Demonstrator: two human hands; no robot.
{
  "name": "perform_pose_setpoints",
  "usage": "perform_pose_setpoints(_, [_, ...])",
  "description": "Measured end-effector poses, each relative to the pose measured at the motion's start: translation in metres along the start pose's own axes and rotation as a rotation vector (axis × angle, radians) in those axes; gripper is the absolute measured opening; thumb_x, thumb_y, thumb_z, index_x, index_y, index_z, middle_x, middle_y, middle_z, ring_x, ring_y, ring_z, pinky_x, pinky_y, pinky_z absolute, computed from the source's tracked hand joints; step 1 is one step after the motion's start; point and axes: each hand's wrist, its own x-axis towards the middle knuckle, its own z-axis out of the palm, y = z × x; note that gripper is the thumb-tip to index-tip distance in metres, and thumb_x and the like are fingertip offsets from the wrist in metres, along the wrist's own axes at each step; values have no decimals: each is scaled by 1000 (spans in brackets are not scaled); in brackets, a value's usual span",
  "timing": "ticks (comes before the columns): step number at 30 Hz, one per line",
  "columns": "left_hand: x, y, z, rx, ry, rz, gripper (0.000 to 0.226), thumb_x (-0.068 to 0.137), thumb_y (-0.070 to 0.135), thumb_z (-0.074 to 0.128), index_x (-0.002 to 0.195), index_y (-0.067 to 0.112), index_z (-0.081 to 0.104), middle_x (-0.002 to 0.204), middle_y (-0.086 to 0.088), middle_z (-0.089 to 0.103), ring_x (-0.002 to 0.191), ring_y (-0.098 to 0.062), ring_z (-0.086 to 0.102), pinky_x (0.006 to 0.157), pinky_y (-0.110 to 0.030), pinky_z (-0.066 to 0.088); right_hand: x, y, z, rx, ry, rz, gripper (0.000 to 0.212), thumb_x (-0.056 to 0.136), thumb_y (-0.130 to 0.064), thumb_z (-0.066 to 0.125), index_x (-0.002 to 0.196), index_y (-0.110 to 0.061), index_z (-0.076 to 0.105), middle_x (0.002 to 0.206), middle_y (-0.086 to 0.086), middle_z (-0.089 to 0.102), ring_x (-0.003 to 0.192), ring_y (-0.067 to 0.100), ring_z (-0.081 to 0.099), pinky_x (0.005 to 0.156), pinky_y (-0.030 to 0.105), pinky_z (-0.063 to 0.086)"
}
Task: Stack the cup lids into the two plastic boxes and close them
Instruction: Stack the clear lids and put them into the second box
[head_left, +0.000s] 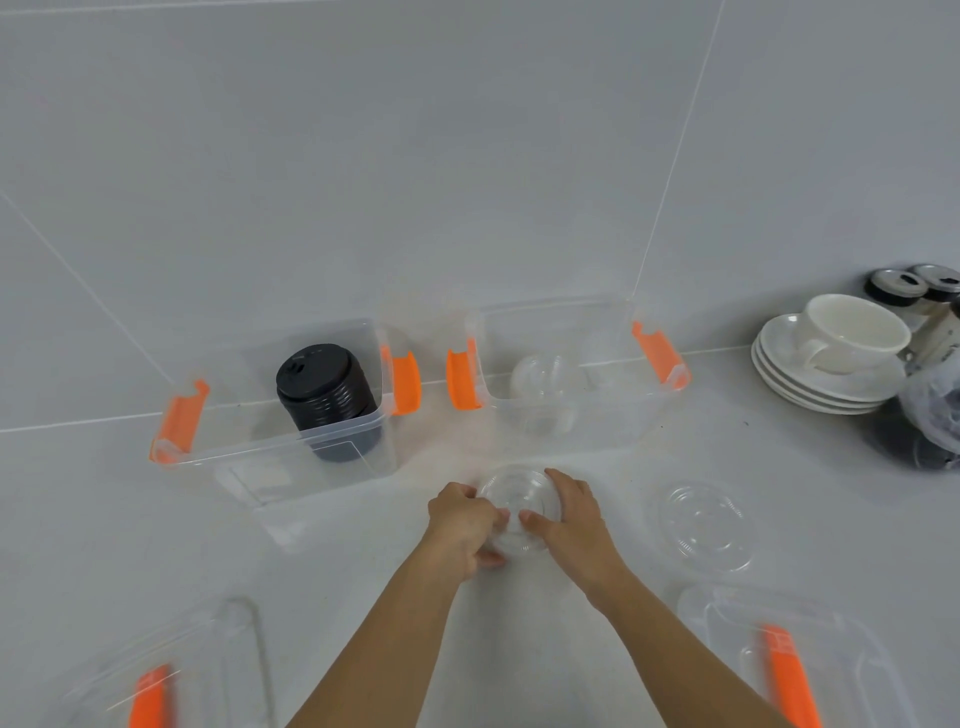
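Note:
Two clear plastic boxes with orange latches stand open against the tiled wall. The left box (332, 436) holds a stack of black cup lids (324, 397). The right box (649, 395) holds a stack of clear dome lids (545, 389). In front of the boxes, my left hand (462, 525) and my right hand (571, 519) together grip a small stack of clear lids (517, 506) just above the counter. A flat clear lid (704, 525) lies on the counter to the right of my hands.
Two clear box covers with orange handles lie near me, one at the left (171, 670) and one at the right (789, 660). A white cup (852, 332) sits on stacked saucers (821, 384) at the far right, beside jars (893, 288) and a plastic bag (935, 415).

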Motion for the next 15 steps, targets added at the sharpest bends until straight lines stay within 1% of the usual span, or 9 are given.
perform_pose_setpoints(2, [0, -2, -2, -29, -33, -1, 33, 80, -6, 61, 107, 10, 49, 97, -4, 53, 82, -22, 55, 69, -44, 58, -3, 0, 1, 96, -3, -18, 55, 79, -15, 64, 129, -19, 42, 128, 3, 36, 113, 19, 45, 97, 32, 40])
perform_pose_setpoints(3, [-1, -3, -2, -40, -47, -1, 32, 81, -6, 60, 105, 12, 48, 93, -2, 52, 79, -19, 54, 66, -42, 58, -4, 0, 2, 130, 1, -31, 54, 79, -13, 64, 128, -19, 42, 126, 2, 34, 108, 15, 46, 92, 27, 40])
perform_pose_setpoints(5, [-3, -5, -4, -37, -62, 5, 31, 81, -4, 59, 103, 14, 47, 92, -1, 53, 77, -16, 54, 60, -36, 57, -7, 2, 5, 152, 23, -55, 53, 78, -12, 64, 127, -18, 43, 124, 1, 33, 99, 9, 46, 86, 22, 38])
perform_pose_setpoints(8, [-6, -9, -6, -4, -66, 30, 32, 81, -1, 61, 105, 16, 47, 94, 0, 53, 80, -16, 55, 60, -34, 57, -10, 4, 7, 169, 44, -60, 53, 77, -13, 67, 125, -18, 44, 121, 1, 33, 95, 7, 45, 83, 21, 37])
perform_pose_setpoints(12, [-11, -11, -4, 46, -83, 98, 35, 83, 3, 60, 111, 20, 47, 96, 4, 54, 80, -15, 57, 66, -36, 59, -12, 5, 7, 199, 57, -49, 51, 78, -14, 64, 124, -18, 44, 122, -1, 35, 100, 12, 45, 83, 24, 38])
perform_pose_setpoints(15, [-20, -14, 1, 59, -116, 140, 30, 86, 8, 59, 111, 20, 50, 97, 5, 54, 82, -15, 58, 68, -38, 60, -14, 6, 2, 219, 80, -41, 50, 80, -14, 62, 126, -17, 43, 123, 1, 37, 104, 15, 45, 85, 26, 38])
